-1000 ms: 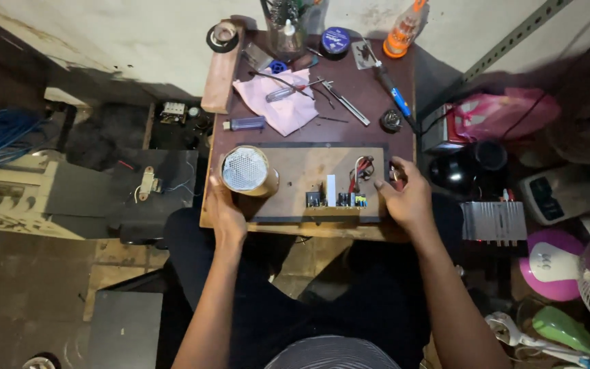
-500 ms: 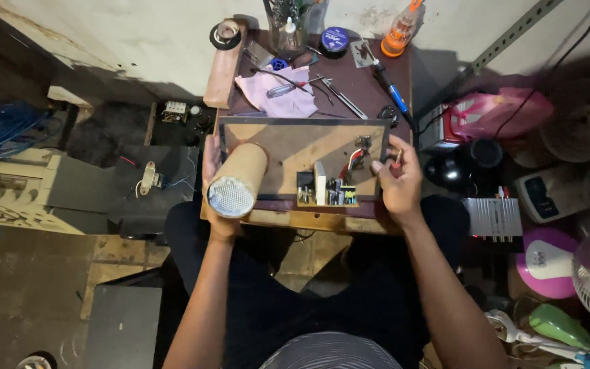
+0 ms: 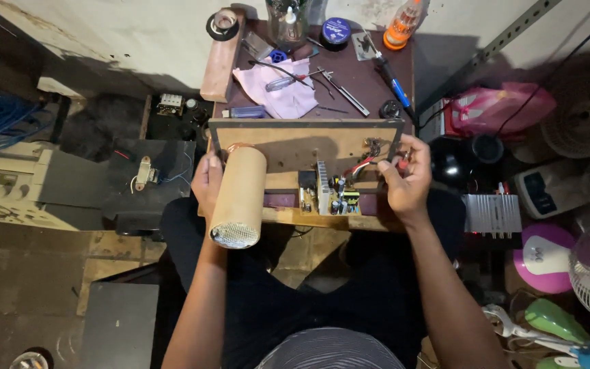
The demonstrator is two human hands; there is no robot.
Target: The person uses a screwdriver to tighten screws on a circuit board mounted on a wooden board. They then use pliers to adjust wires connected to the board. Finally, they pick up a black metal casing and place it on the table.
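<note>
Step in hand: I judge I am tipping up the wooden board (image 3: 288,147) at the near edge of the small table (image 3: 370,82), to get a look at the parts mounted on it.
Left hand (image 3: 207,183): closed round the board's left edge, behind the tan cardboard tube (image 3: 239,198) that sticks out toward me.
Right hand (image 3: 404,179): fingers pinched on the board's right edge, beside the red and black wires (image 3: 370,158).
Circuit board (image 3: 330,193): fixed low on the board, between my hands.
Next move: calls for a steady, even grip from both sides so the tube does not swing.
Hard to see: my left fingers behind the tube; the board's back; tiny parts blur.
</note>
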